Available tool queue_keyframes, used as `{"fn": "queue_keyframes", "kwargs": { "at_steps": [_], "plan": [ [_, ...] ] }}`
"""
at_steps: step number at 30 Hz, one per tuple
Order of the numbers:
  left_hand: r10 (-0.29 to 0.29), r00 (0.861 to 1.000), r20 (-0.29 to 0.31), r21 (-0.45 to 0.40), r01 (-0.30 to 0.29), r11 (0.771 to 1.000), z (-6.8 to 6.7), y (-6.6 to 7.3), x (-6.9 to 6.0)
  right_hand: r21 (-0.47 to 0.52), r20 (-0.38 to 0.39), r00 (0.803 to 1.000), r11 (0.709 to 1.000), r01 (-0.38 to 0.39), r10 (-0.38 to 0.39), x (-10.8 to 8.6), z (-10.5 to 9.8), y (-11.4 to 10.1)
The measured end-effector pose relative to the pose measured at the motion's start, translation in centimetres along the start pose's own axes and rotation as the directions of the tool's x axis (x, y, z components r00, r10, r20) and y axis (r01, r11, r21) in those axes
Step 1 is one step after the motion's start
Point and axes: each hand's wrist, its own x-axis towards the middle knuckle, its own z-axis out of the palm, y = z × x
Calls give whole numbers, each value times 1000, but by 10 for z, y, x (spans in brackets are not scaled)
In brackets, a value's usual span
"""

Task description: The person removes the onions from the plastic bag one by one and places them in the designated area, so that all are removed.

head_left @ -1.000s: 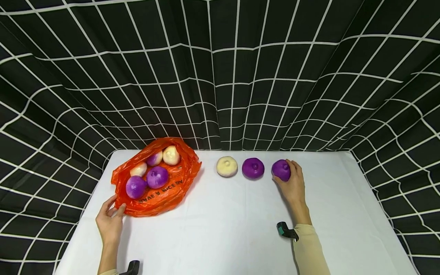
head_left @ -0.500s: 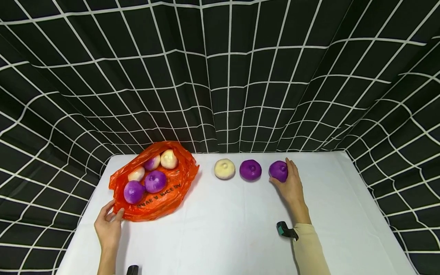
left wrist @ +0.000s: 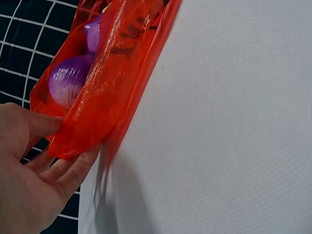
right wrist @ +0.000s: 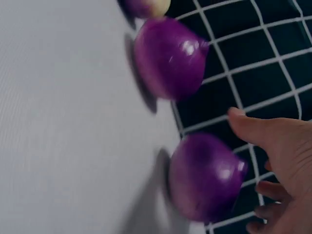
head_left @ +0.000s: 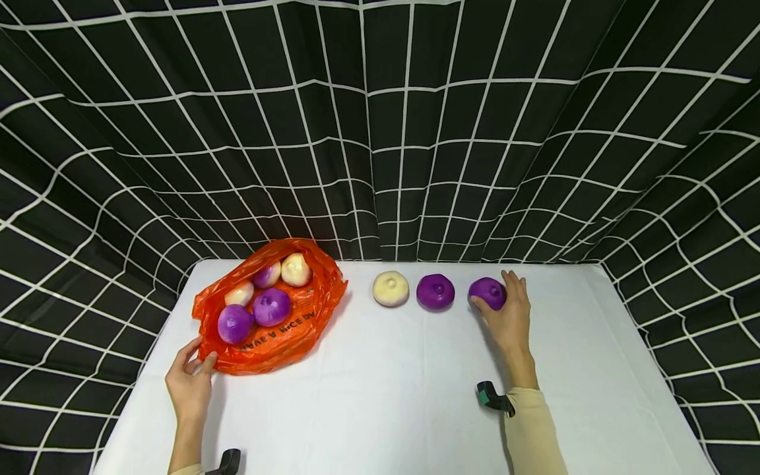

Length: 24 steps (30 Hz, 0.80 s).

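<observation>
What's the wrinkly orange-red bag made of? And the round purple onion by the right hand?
The open, wrinkled orange-red bag is probably thin, glossy plastic: it creases and shines. The round, purple, smooth-skinned onion beside the right hand looks glossy, with bright highlights. It might be moulded plastic, but a real onion can shine too.

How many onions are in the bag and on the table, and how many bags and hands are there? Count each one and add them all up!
Bag: 1
Onions showing in the bag: 5
Onions on the table: 3
Hands: 2
Total: 11
</observation>
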Motion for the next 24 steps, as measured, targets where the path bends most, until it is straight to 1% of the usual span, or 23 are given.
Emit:
{"fn": "queue_keyframes", "kwargs": {
  "at_steps": [2, 4, 6, 8, 10, 12, 15, 19, 24],
  "plan": [
    [-3, 1000, 1, 6, 3, 1000, 0, 0, 1, 31, -64, 998, 999, 21, -19, -1, 2, -12],
    [-10, 1000, 4, -11, 10, 1000, 1, -1, 1, 73, -114, 993, 996, 52, -43, -2, 6, -26],
    [-4, 1000, 0, -9, 4, 1000, 1, -1, 1, 115, -141, 987, 989, 94, -78, -2, 12, -40],
    [17, 1000, 4, 3, -17, 1000, 1, 0, 2, 147, -144, 983, 980, 136, -115, -1, 21, -53],
    [33, 999, 6, 14, -33, 999, 1, 2, 2, 167, -122, 981, 972, 167, -148, -1, 31, -65],
    [42, 999, 10, 23, -42, 999, 1, 2, 2, 182, -84, 981, 966, 185, -172, -2, 43, -76],
    [29, 1000, 10, -15, -28, 999, 1, 2, 3, 194, 1, 978, 960, 203, -207, -5, 64, -95],
    [10, 1000, 15, -81, -9, 997, 1, 2, 4, 219, 98, 961, 947, 233, -259, -8, 94, -121],
    [13, 1000, 25, -61, -11, 998, 0, 1, 4, 237, 195, 933, 938, 254, -302, -16, 130, -148]
  ]
}}
